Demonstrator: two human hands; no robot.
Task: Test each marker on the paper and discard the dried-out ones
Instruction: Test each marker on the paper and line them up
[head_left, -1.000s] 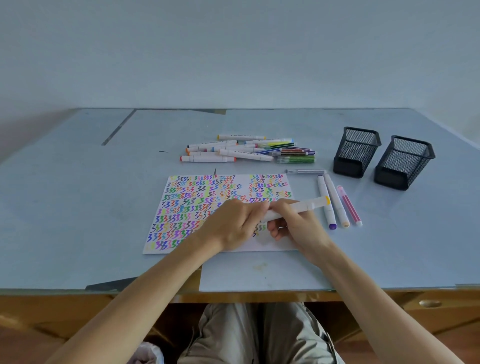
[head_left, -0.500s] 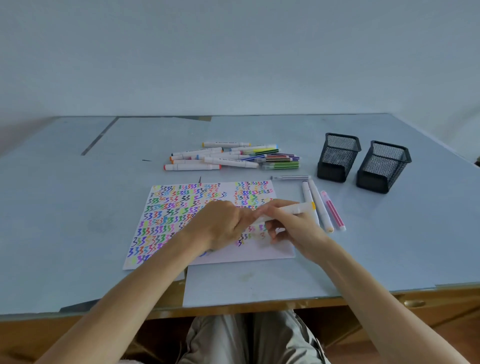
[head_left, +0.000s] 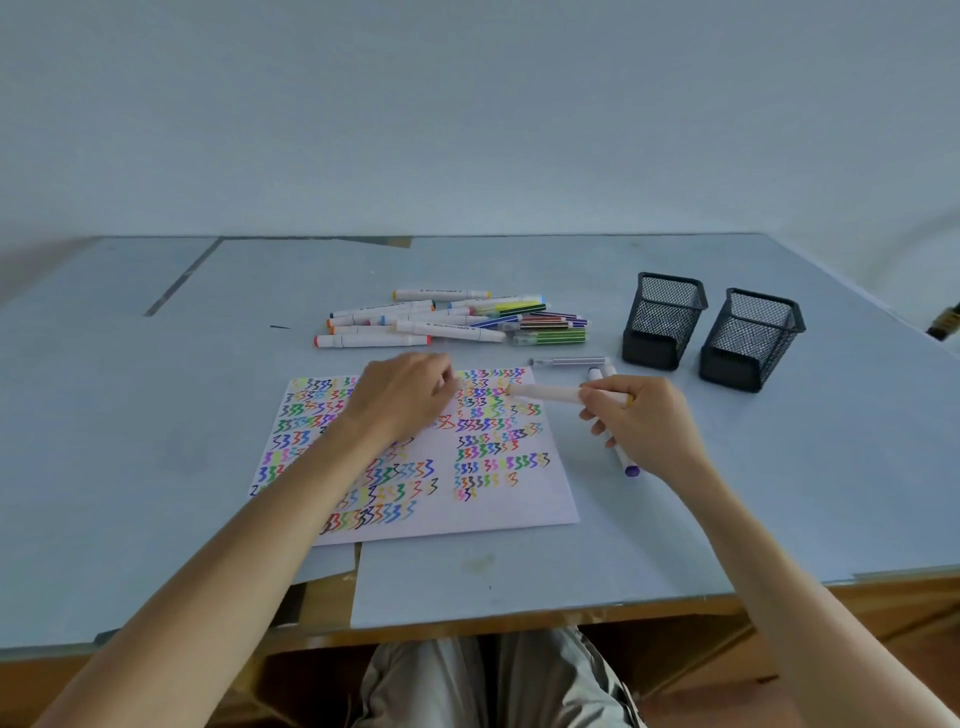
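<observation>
Right hand (head_left: 641, 421) gripped a white yellow-ended marker (head_left: 558, 393) level over the squiggle-covered white paper (head_left: 519, 499). Left hand (head_left: 402, 400), blurred, hovered beside its tip; whether it held a cap I could not tell. Many unsorted markers (head_left: 452, 322) remained piled on the grey tabletop (head_left: 156, 467), so testing looked roughly midway.

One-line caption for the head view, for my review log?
Right hand holds a white marker over the scribble-covered paper; left hand hovers beside its tip, blurred.
</observation>
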